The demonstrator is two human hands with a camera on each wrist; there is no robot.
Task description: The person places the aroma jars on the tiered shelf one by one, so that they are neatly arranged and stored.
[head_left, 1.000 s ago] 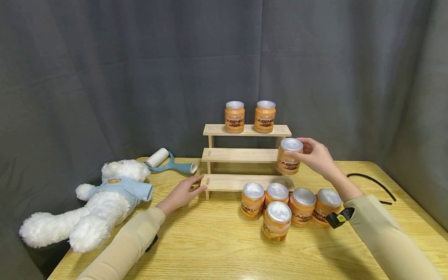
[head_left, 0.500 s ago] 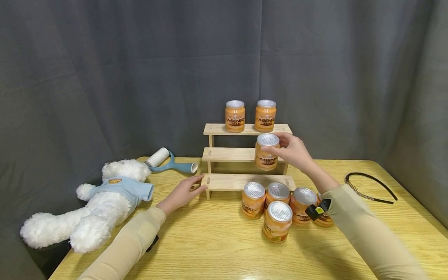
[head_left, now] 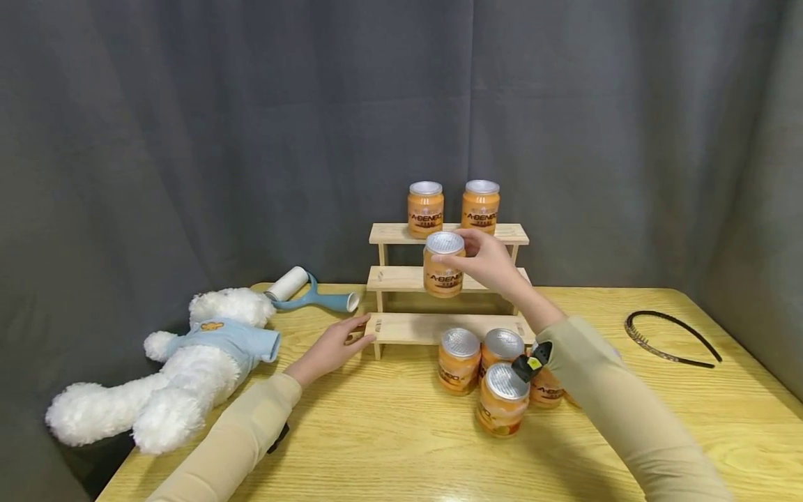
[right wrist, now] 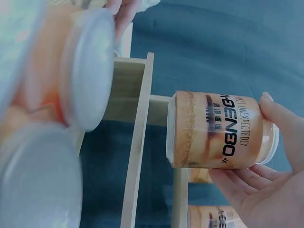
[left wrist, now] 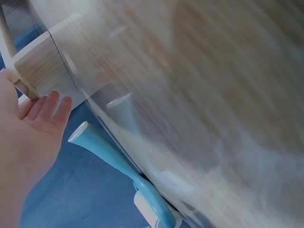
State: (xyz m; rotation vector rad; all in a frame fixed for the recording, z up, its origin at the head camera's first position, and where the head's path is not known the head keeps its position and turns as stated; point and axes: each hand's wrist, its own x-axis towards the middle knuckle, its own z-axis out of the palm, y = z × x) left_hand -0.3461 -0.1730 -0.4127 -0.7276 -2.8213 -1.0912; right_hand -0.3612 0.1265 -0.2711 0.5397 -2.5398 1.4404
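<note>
An orange jar (head_left: 443, 268) with a silver lid is in my right hand (head_left: 495, 265), which grips it near the top, thumb on one side and fingers on the other. The jar hangs upright in front of the middle shelf (head_left: 401, 277) of a three-step wooden rack, left of its centre. In the right wrist view the jar (right wrist: 218, 130) shows its printed label. My left hand (head_left: 332, 348) touches the left end of the bottom shelf (head_left: 433, 326) with its fingertips. The left wrist view shows these fingers (left wrist: 53, 107) fairly straight against the rack end (left wrist: 45, 64).
Two similar jars (head_left: 425, 213) stand on the top shelf. Several more jars (head_left: 460, 362) cluster on the table before the rack, partly behind my right sleeve. A white plush toy (head_left: 201, 362) and a blue-handled lint roller (head_left: 316, 298) lie left; a black headband (head_left: 671, 338) lies right.
My right hand has carried the jar leftward, from beside the rack's right end to in front of the middle shelf's left half. My left hand has stayed at the bottom shelf's end.
</note>
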